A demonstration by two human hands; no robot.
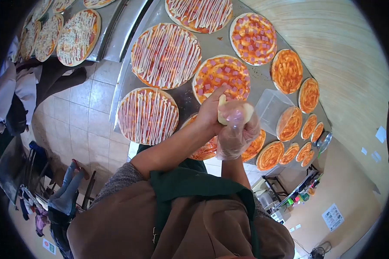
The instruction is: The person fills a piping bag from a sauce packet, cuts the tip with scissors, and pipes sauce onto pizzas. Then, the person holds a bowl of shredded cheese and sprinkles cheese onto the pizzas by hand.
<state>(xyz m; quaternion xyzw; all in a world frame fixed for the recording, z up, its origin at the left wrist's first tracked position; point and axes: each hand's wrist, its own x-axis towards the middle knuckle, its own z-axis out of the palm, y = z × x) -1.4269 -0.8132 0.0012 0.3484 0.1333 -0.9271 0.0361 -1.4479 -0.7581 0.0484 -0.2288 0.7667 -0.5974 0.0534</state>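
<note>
My left hand [212,110], bare, is closed round one side of a clear plastic piping bag [234,113] with pale cream-coloured sauce in it. My right hand [240,140], in a loose clear plastic glove, is closed on the bag's other side. Just beyond the hands lies a pizza base [222,75] with red sauce and pink ham cubes, bearing a small pale streak near my left fingers. To its left are pizzas with white sauce stripes, among them one large pizza [165,56] and one nearer pizza [148,115]. My forearms partly hide other sauced bases.
A metal table [259,77] carries the pizzas. A clear plastic container [270,108] stands right of my hands, beside several red-sauced bases [286,71]. A metal bowl or ladle [324,140] sits at the right end. Another person [26,86] stands left, near cheese-topped pizzas [78,38].
</note>
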